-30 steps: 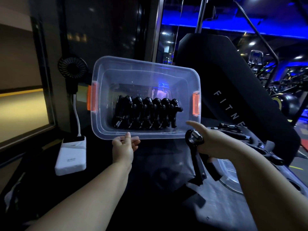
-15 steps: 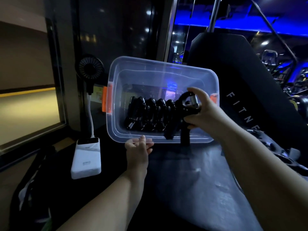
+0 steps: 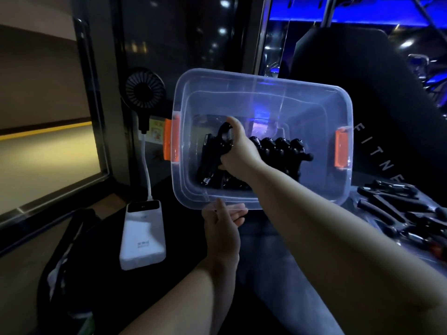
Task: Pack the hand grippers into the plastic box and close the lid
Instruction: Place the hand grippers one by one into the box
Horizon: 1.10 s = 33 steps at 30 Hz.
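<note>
Down inside the clear plastic box [image 3: 263,93] with orange latches, my right hand [image 3: 238,151] grips a black spring hand gripper [image 3: 219,143] beside the packed row [image 3: 280,148]. Left hand [image 3: 222,221] pinches the near rim. Loose grippers [image 3: 399,209] left to pack - can't see the lid.

At centre, plastic box [image 3: 302,112], tipped with its open mouth toward the camera. Inside, against the bottom and toward the right, row of hand grippers [image 3: 280,151] packed side by side. Just left of that row, inside the box too, right hand [image 3: 238,151] wrapped round one more hand gripper [image 3: 214,151]. Below the box, left hand [image 3: 222,223] pinching the near rim (fingers partly behind it). Left of the box, fan [image 3: 143,93] upright at the back, power bank [image 3: 142,235] flat and nearer the camera, cable [image 3: 146,170] between the two. Right of the box and lower, loose hand grippers [image 3: 399,206] spread on the surface. Behind on the right, padded machine [image 3: 387,93].
</note>
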Tool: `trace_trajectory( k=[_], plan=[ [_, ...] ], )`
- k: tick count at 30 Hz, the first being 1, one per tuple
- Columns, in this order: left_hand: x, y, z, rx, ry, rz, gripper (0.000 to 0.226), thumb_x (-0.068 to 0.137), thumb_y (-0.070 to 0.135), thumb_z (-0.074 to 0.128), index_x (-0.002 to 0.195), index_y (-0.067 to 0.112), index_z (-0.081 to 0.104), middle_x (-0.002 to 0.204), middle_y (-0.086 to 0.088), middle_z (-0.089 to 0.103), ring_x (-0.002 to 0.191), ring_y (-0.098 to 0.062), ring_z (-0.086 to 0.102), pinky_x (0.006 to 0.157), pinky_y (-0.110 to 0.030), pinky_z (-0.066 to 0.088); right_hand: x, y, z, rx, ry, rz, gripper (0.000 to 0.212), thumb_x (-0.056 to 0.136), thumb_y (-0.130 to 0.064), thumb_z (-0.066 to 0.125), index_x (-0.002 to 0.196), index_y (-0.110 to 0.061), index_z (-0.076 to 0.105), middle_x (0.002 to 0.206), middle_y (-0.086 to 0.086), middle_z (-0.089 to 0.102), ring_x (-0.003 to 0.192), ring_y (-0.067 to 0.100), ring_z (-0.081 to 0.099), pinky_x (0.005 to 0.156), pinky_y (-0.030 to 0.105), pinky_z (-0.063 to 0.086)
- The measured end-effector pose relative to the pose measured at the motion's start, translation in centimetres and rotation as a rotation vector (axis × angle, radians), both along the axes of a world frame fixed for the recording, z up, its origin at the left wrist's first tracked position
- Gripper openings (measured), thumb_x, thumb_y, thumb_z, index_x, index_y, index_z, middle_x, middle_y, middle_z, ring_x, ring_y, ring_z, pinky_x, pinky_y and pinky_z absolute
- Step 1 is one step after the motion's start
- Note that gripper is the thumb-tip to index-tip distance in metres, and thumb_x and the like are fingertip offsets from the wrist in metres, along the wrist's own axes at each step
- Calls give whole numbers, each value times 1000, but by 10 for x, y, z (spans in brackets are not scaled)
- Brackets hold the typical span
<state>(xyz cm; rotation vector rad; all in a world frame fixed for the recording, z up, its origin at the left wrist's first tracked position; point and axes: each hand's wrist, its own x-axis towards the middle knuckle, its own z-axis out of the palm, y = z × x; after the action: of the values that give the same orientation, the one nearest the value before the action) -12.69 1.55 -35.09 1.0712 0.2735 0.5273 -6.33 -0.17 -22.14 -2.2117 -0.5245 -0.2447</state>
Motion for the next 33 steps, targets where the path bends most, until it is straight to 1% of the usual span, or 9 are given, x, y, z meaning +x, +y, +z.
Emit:
trace_trajectory(
  k=[4, 7, 10, 15, 19, 23, 27, 30, 33],
  plan=[
    [0, 1, -1, -5, 0, 8, 49, 103, 31, 29, 110, -10, 55, 87, -13, 73, 79, -14, 71, 66, -17, 54, 16, 25, -9, -62, 28, -3, 90, 79, 9, 41, 149, -37, 10, 128, 12, 51, 88, 24, 55, 59, 29, 43],
    [-2, -1, 0, -4, 7, 38, 46, 103, 31, 31, 104, -7, 57, 81, -13, 72, 74, -13, 71, 65, -20, 54, 26, 39, -11, -157, 20, 4, 88, 82, 9, 40, 152, -30, 5, 122, 13, 54, 73, 17, 50, 54, 26, 39],
    [-1, -1, 1, -56, 12, 80, 28, 102, 29, 36, 102, 6, 51, 82, -10, 68, 65, -6, 67, 63, -23, 52, 35, 53, -11, -255, 9, 8, 88, 82, 11, 38, 153, -28, 2, 110, 13, 58, 66, 16, 50, 58, 28, 46],
    [0, -1, 4, -106, 13, 81, 19, 101, 26, 37, 91, 14, 48, 70, 1, 66, 58, -1, 63, 61, -20, 51, 53, 64, -13, -305, -10, 17, 77, 89, 1, 41, 152, -31, 11, 124, 14, 55, 95, 29, 56, 79, 34, 47],
    [1, -1, 6, -144, 18, 99, 16, 101, 23, 38, 90, 18, 48, 77, -2, 65, 59, -2, 64, 65, -26, 51, 69, 71, -13, -428, 17, -51, 82, 89, 0, 44, 151, -37, 6, 124, 6, 54, 90, 23, 50, 73, 30, 42],
    [2, -2, 5, -156, 3, 100, 17, 101, 23, 38, 89, 22, 49, 68, 9, 70, 63, -4, 66, 68, -30, 51, 79, 71, -18, -644, -326, -174, 54, 89, -21, 56, 139, -27, 36, 118, 3, 60, 120, 26, 41, 80, 34, 38],
    [2, -1, 5, -140, -29, 101, 17, 102, 22, 36, 91, 18, 49, 66, 9, 71, 62, -7, 67, 70, -34, 51, 93, 66, -25, -726, -478, -240, 40, 86, -32, 56, 125, -28, 52, 127, -1, 45, 124, 25, 30, 100, 41, 26],
    [4, -1, 5, -119, -38, 98, 19, 102, 23, 34, 92, 15, 48, 65, 7, 71, 60, -7, 67, 67, -31, 49, 102, 61, -27, -677, -419, -161, 49, 87, -34, 58, 135, -30, 46, 141, -3, 36, 134, 23, 25, 115, 48, 12],
    [5, -1, 3, -123, -43, 81, 28, 103, 22, 32, 101, 1, 50, 72, -8, 72, 65, -16, 68, 65, -31, 50, 105, 55, -28, -610, -329, -60, 66, 88, -37, 60, 146, -28, 30, 152, -7, 30, 140, 21, 27, 117, 43, 17]
  ],
)
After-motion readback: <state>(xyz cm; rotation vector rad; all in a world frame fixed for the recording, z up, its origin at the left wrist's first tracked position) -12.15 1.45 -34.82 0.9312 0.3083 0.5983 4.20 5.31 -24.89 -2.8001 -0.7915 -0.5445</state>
